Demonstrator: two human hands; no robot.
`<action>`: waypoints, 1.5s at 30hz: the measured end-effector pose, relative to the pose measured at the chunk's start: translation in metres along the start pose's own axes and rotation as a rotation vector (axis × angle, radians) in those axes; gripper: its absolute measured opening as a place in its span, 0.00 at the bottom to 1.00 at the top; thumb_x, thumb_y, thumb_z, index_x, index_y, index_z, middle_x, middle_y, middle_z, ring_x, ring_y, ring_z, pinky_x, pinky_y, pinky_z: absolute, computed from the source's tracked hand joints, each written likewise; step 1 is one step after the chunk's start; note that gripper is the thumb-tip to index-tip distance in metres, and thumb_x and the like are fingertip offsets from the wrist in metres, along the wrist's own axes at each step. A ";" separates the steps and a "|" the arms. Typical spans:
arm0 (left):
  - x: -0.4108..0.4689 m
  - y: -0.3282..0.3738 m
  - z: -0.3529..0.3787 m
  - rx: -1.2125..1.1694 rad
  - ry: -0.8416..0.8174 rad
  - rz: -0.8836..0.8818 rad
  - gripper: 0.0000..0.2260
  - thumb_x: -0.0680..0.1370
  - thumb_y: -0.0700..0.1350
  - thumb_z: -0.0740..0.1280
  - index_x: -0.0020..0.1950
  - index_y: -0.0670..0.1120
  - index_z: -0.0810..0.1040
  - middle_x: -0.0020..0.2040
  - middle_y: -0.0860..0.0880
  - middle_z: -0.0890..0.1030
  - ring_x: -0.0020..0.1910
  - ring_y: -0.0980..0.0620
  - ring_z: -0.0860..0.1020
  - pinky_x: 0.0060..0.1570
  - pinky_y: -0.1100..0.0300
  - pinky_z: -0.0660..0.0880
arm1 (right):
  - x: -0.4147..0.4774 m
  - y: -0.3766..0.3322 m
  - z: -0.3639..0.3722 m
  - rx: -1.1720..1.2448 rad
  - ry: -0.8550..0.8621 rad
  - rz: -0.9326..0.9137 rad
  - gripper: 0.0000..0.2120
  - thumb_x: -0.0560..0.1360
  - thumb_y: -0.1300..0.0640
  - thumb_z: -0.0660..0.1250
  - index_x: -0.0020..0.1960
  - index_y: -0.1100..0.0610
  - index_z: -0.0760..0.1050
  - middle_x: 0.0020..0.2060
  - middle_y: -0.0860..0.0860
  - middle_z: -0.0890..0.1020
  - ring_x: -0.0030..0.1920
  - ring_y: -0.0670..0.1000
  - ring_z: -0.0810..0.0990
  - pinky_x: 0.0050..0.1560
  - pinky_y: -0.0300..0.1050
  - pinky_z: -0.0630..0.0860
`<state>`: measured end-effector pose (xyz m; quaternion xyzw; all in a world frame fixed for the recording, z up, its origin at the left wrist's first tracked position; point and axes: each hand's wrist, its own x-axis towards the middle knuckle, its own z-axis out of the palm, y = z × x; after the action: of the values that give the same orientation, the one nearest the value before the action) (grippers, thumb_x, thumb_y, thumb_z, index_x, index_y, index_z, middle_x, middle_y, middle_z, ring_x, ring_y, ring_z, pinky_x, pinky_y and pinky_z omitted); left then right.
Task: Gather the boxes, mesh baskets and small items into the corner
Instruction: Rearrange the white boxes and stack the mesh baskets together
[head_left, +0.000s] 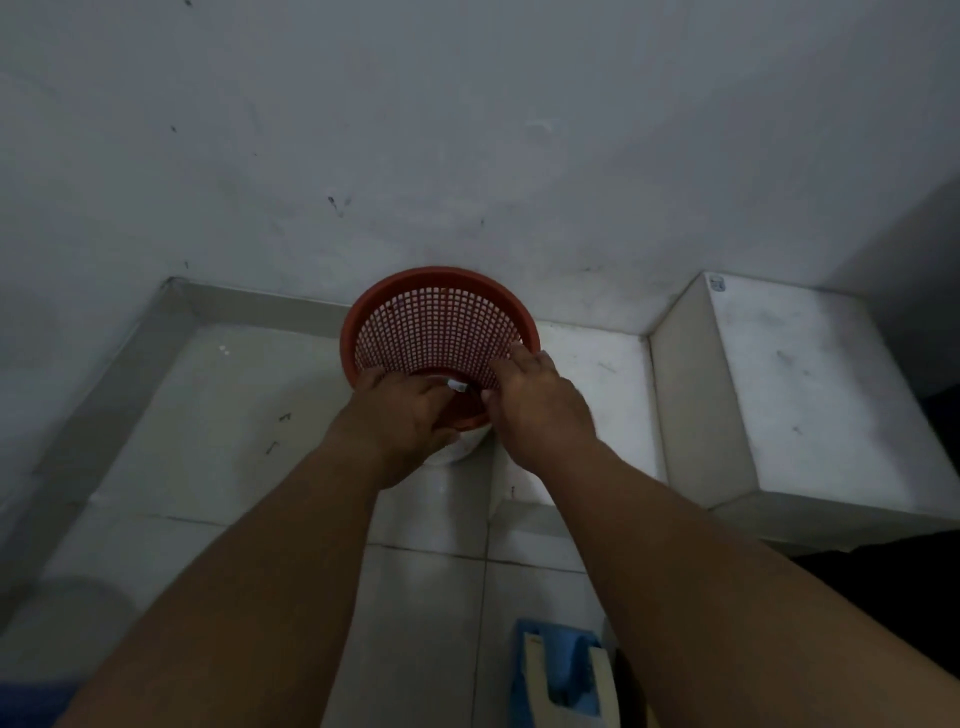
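Observation:
A round red mesh basket (439, 327) stands tilted against the wall on the tiled floor, its open side toward me. My left hand (402, 415) grips its near rim on the left, and a small white item (457, 385) shows at its fingertips. My right hand (540, 402) grips the near rim on the right, fingers on the mesh. A white round object (457, 449) sits under the basket, mostly hidden by my hands.
A white raised step or box (810, 395) stands at the right against the wall. A grey skirting (104, 384) runs along the left. A blue box with cream flaps (563, 675) lies on the floor near my right forearm.

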<state>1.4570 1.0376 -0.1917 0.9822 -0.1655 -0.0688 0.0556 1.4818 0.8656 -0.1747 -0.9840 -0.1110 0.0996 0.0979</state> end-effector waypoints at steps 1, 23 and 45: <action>-0.008 0.000 -0.003 0.009 0.051 -0.001 0.22 0.79 0.58 0.61 0.70 0.51 0.71 0.64 0.49 0.78 0.62 0.45 0.74 0.64 0.48 0.63 | -0.004 -0.004 -0.001 0.015 0.029 -0.027 0.20 0.82 0.49 0.56 0.72 0.54 0.67 0.75 0.54 0.64 0.75 0.59 0.61 0.69 0.58 0.66; -0.404 -0.087 0.014 -0.121 -0.209 -0.944 0.34 0.76 0.71 0.47 0.76 0.53 0.63 0.73 0.48 0.67 0.69 0.46 0.67 0.68 0.46 0.65 | -0.164 -0.274 0.076 -0.160 -0.378 -1.110 0.30 0.79 0.45 0.64 0.77 0.50 0.59 0.78 0.51 0.59 0.76 0.54 0.58 0.69 0.52 0.67; -0.404 -0.061 0.039 0.175 -0.201 -0.682 0.12 0.82 0.50 0.58 0.62 0.49 0.75 0.51 0.45 0.82 0.46 0.45 0.81 0.42 0.53 0.76 | -0.167 -0.282 0.103 -0.399 -0.269 -1.142 0.15 0.80 0.56 0.60 0.63 0.61 0.76 0.54 0.59 0.79 0.52 0.58 0.78 0.41 0.46 0.71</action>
<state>1.0925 1.2256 -0.1914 0.9703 0.1617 -0.1652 -0.0711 1.2440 1.1131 -0.1844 -0.7473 -0.6480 0.1317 -0.0651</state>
